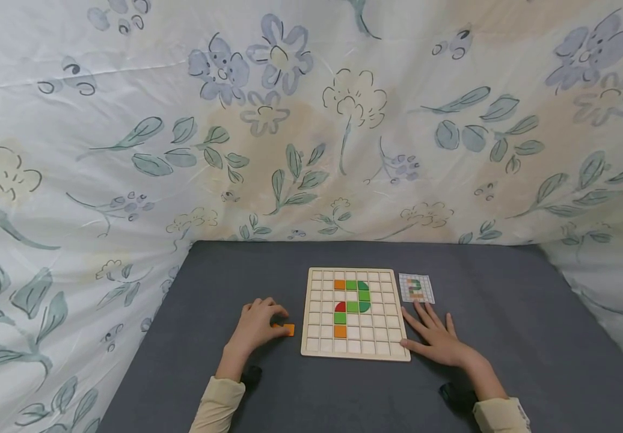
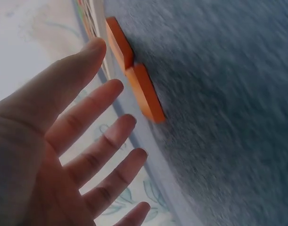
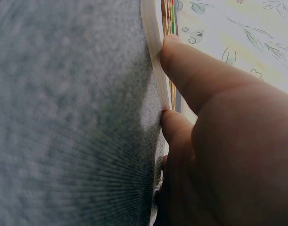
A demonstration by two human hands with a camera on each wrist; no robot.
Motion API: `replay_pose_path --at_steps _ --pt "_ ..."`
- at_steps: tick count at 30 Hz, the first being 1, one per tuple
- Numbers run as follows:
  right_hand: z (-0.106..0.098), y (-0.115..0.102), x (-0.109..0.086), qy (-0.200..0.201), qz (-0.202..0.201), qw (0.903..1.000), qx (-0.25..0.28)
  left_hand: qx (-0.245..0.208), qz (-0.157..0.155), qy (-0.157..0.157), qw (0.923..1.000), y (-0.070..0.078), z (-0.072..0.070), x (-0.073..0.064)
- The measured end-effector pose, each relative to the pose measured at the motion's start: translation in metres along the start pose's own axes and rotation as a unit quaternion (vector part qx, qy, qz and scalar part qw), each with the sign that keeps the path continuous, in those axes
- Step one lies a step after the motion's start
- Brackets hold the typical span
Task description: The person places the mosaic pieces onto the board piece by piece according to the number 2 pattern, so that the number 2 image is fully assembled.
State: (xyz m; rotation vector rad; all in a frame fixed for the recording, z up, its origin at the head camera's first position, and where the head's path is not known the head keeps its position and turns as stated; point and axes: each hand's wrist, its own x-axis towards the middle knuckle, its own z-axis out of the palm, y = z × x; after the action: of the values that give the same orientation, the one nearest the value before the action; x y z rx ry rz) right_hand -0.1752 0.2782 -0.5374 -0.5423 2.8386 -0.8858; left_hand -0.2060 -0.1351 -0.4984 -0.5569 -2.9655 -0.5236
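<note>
Two orange square tiles (image 2: 144, 94) lie on the dark cloth, and my left hand (image 1: 257, 325) hovers beside them with its fingers loosely bent and nothing held. In the head view one orange tile (image 1: 289, 329) shows past the thumb; the other is mostly hidden. The wooden grid board (image 1: 355, 357) carries orange, green and red tiles, some square and some with a rounded corner, set in a curved figure. Fingers spread, my right hand (image 1: 441, 346) rests at the board's right edge, its thumb touching the rim. A small pattern card (image 1: 425, 288) lies by its fingertips.
The dark cloth (image 1: 246, 264) covers the table. A floral curtain (image 1: 311, 120) hangs behind it and down both sides. Black straps or devices (image 1: 454, 396) sit at both wrists.
</note>
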Motion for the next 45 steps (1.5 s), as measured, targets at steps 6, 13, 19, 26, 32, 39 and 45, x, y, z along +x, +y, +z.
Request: replay_pose_path --at_steps 6,13,19,26,32,39,45 --pt "-0.001 0.000 0.000 -0.007 0.005 1.0000 0.003 0.018 -0.008 -0.012 0.9997 -0.009 -0.001 -0.006" --pt "-0.001 0.000 0.002 -0.021 0.023 0.9995 -0.010 0.014 -0.004 -0.025 0.9996 -0.016 -0.006 -0.011" --pt "-0.004 -0.004 0.003 -0.030 0.040 0.9984 -0.027 0.009 -0.011 -0.031 0.9994 -0.019 -0.010 -0.014" --pt "-0.007 -0.008 0.002 -0.029 0.042 0.9983 -0.028 0.010 -0.024 -0.037 0.9990 -0.021 -0.009 -0.015" --pt "-0.005 -0.007 0.002 -0.028 0.038 0.9986 -0.024 0.017 -0.019 -0.031 0.9992 -0.022 -0.007 -0.015" --pt "-0.002 -0.002 0.002 -0.030 0.037 0.9987 -0.020 0.023 -0.014 -0.018 0.9995 -0.020 -0.009 -0.013" --pt "-0.003 -0.003 0.002 -0.028 0.032 0.9991 -0.005 0.027 0.017 -0.007 0.9995 -0.015 -0.010 -0.007"
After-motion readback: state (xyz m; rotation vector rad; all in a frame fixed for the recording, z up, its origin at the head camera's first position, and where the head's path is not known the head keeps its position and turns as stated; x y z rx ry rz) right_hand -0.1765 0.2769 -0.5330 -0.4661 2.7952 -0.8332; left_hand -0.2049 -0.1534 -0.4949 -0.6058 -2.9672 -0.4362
